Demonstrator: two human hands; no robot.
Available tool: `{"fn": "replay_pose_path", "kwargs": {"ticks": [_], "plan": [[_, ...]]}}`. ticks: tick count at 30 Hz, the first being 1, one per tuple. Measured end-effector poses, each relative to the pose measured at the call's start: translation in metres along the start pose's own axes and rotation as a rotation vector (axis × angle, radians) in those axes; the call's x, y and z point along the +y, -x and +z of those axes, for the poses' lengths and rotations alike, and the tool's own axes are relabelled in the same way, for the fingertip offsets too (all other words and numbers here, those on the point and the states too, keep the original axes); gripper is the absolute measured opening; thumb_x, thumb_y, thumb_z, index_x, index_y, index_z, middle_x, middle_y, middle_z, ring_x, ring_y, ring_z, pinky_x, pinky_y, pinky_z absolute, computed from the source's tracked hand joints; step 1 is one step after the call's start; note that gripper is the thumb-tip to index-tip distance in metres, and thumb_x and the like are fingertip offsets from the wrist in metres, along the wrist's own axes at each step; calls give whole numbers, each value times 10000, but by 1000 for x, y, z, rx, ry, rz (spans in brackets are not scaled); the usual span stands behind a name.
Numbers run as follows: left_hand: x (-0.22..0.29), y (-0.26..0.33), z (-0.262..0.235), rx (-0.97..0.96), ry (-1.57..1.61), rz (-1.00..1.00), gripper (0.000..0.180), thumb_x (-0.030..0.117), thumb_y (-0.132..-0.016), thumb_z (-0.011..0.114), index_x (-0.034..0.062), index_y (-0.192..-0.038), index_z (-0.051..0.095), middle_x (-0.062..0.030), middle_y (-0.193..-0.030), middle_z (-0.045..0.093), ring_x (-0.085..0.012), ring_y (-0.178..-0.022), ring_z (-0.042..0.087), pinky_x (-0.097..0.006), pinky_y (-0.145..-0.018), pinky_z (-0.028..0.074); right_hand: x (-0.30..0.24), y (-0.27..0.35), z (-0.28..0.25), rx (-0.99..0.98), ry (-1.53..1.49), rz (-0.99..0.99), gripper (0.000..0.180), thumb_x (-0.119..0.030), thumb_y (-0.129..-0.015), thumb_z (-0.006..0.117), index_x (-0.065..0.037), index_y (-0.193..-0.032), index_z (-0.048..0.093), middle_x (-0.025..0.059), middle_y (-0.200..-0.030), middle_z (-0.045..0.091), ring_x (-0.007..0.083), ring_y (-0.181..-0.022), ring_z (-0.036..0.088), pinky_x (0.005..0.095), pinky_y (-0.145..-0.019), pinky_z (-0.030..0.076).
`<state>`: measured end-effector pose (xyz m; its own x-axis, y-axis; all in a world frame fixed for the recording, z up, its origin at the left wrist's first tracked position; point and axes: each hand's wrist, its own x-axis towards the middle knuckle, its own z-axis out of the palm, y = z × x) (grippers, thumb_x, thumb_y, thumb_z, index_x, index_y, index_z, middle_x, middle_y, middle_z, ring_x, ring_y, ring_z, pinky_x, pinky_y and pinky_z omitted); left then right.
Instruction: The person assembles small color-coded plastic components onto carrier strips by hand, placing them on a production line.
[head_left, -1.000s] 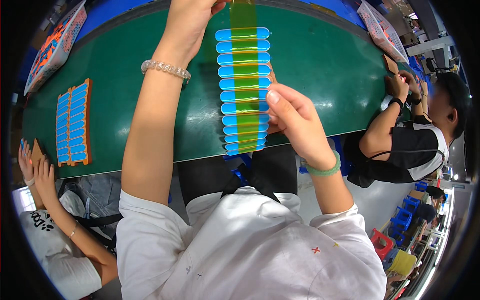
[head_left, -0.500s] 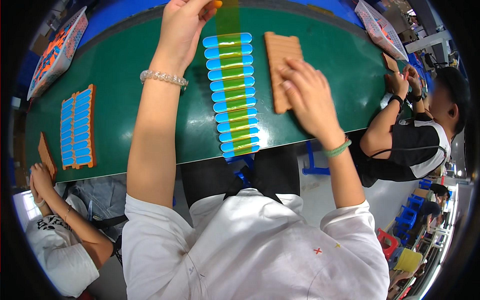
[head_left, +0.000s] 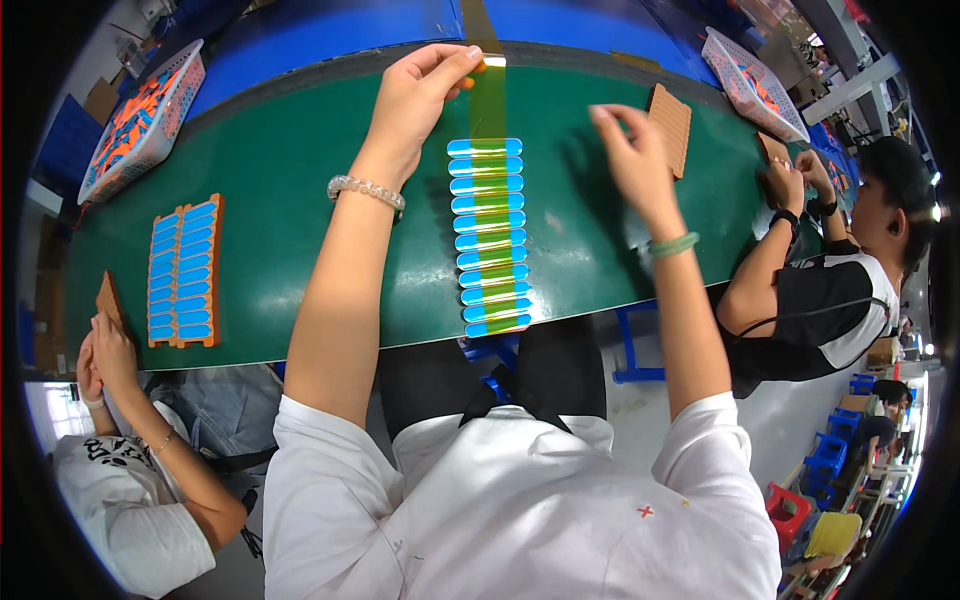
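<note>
A: Tape strip, translucent yellow-green, runs down centre frame over a column of blue capsule-shaped pieces on the green table. Left hand pinches its top end, upper centre.

B: Right hand?

A: Right hand, upper right of centre, fingers loosely spread, holding nothing, just beside an orange-brown ridged board. Half a second ago it lay flat on that board; a second ago it was on the lower end of the blue column. So it has let go of the strip, and the board is new on the table.

B: Meaning?

A: Probably the column is taped and the board comes next. A guess only.

B: Others?

A: Finished blue rows on orange boards at left; co-worker's hands lower left and far right.
</note>
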<state>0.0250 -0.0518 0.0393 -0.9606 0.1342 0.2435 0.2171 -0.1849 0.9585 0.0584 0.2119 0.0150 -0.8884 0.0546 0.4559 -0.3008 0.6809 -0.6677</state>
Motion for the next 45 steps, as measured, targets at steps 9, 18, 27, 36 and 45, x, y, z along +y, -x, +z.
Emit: {"fn": "replay_pose_path", "kwargs": {"ticks": [9,18,27,36,45], "plan": [[-9,1,0,76,-630,522,187,223,-860,697,39,-876,726,-97,-846,702,-203,-800,672,-312,-720,517,-75,47,51,-372,-901,296,196,-213,-965,608,-24,-941,654,-26,-835,626,36,-727,542,212,-652,448],[22,29,-26,262,-1002,461,212,259,-873,636,72,-894,733,-75,-931,705,-278,-890,661,-385,-793,496,-76,53,43,-482,-1146,456,123,-155,-955,582,-50,-915,631,-24,-833,642,41,-706,584,206,-619,473],[60,232,-153,835,-1133,212,347,-5,-830,568,20,-1169,636,-158,-1165,610,-276,-1080,589,-362,-910,475,-72,55,36,-380,-1182,423,103,-153,-958,575,-61,-930,613,-17,-826,640,40,-712,589,203,-632,475],[36,310,-259,966,-1042,71,612,6,-857,567,-25,-1428,347,-186,-1354,515,-283,-1273,480,-371,-1084,343,-78,58,28,-369,-1174,442,177,-204,-951,585,-34,-987,614,8,-881,633,80,-761,595,225,-694,484],[44,303,-304,837,-869,60,666,-18,-916,487,16,-1508,183,-176,-1277,591,-199,-1136,567,-322,-1028,394,-79,52,33,-381,-1237,422,227,-264,-961,594,-50,-915,653,-22,-821,625,48,-733,550,224,-677,444]]}}
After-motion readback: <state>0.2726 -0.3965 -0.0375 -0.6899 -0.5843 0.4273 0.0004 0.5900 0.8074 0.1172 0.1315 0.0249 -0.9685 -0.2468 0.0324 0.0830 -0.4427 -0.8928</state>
